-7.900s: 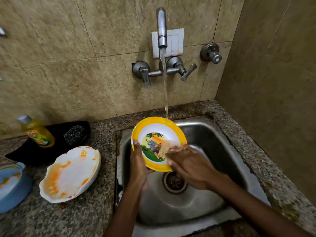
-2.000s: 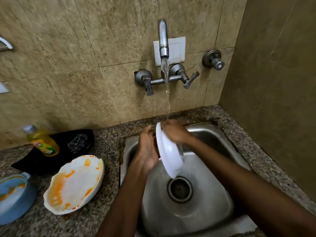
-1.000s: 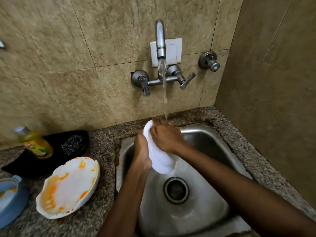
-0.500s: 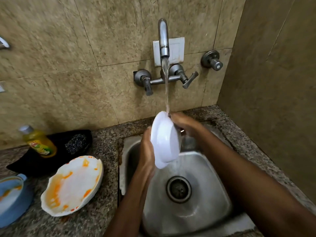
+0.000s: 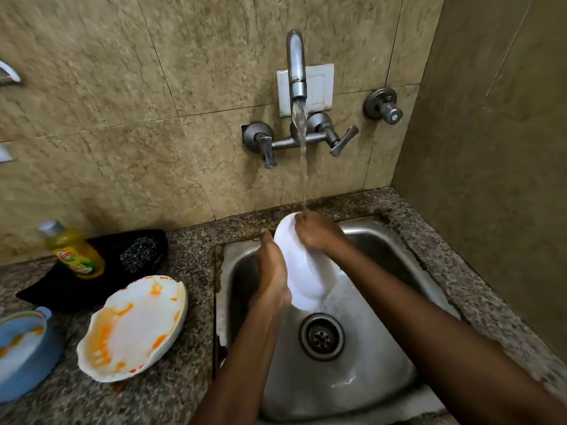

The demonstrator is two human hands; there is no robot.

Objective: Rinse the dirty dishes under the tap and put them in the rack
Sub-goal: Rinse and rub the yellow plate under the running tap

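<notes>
Our left hand (image 5: 273,274) grips the white bowl (image 5: 302,271) by its left rim, fingers curled round it; our right hand (image 5: 317,233) pinches its top edge under the tap (image 5: 296,65) stream, over the sink (image 5: 383,246). We judge that turning the tilted bowl slowly lets water reach every side. On the granite counter's (image 5: 190,256) left edge wait a blue dish (image 5: 23,360), soap bottle (image 5: 72,251) and stained plate (image 5: 132,328). Beige tiled walls (image 5: 107,102) enclose the corner.

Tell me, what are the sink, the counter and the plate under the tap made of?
Sink: brushed steel, by its grey metallic sheen and reflections. Counter: polished speckled stone, probably granite. Plate: smooth glossy white underside, likely melamine or plastic, possibly ceramic; the look leaves that open.
</notes>
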